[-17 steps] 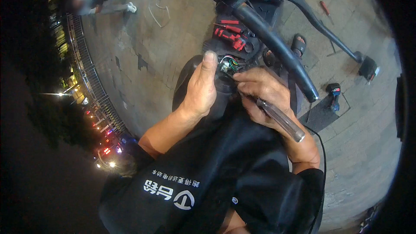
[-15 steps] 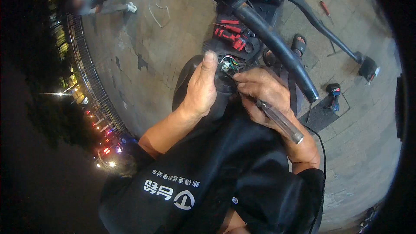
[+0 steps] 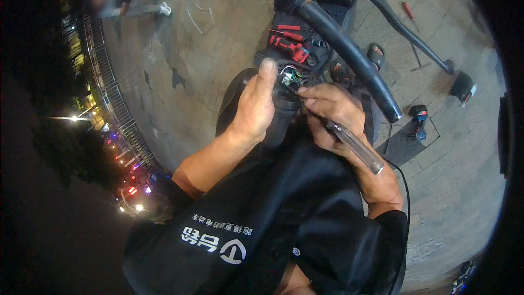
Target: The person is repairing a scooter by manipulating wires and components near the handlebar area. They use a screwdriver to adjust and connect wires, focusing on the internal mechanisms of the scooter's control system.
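Note:
My left hand lies over a black scooter part, its thumb pressed beside a small bundle of coloured wires. My right hand grips a screwdriver with a clear handle; the handle points back toward my wrist and the tip is hidden among the wires. Both hands meet just below the black handlebar.
A red and black tool set lies open beyond the wires. On the paved ground to the right are a small power tool, a red-handled screwdriver and a sandal. A person crouches far left by a railing.

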`<state>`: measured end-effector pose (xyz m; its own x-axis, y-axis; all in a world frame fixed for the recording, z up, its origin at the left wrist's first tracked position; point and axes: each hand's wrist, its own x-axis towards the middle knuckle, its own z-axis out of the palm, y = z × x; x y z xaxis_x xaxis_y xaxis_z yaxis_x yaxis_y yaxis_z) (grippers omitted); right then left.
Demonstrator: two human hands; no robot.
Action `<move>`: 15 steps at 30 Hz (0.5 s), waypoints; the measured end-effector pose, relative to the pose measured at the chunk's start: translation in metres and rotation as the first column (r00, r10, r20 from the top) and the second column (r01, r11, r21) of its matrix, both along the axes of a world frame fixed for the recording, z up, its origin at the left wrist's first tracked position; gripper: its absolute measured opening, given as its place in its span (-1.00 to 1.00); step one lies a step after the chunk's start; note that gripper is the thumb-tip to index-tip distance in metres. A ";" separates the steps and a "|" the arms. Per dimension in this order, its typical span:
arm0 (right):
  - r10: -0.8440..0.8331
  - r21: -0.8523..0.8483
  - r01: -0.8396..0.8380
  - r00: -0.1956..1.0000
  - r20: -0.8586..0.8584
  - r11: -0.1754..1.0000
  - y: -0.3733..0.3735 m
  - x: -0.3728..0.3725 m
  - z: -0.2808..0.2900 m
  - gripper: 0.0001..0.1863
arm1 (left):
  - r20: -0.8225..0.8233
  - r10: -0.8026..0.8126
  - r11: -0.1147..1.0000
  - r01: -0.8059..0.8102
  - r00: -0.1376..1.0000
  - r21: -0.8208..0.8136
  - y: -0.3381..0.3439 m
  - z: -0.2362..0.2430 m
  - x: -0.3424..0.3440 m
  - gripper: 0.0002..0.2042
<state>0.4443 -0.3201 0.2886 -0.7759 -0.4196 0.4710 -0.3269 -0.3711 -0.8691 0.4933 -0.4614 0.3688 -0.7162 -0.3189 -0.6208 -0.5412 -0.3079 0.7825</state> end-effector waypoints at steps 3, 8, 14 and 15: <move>0.008 -0.001 -0.008 1.000 -0.003 1.000 0.001 0.003 -0.001 -0.77 | 0.018 0.037 0.999 -0.037 0.999 -0.030 0.000 -0.002 0.004 -0.39; -0.010 -0.004 0.010 1.000 -0.011 1.000 0.000 0.005 -0.003 -0.75 | 0.001 0.067 0.994 -0.067 0.998 -0.081 0.001 -0.001 0.006 -0.42; 0.000 0.028 0.002 0.999 -0.051 1.000 -0.001 0.004 -0.004 -0.76 | 0.066 0.080 0.996 -0.078 0.995 -0.035 0.001 -0.002 0.005 -0.41; 0.007 0.034 -0.005 0.998 -0.058 0.999 0.000 0.003 -0.002 -0.76 | 0.060 0.078 0.996 -0.076 0.995 -0.036 0.001 -0.002 0.005 -0.41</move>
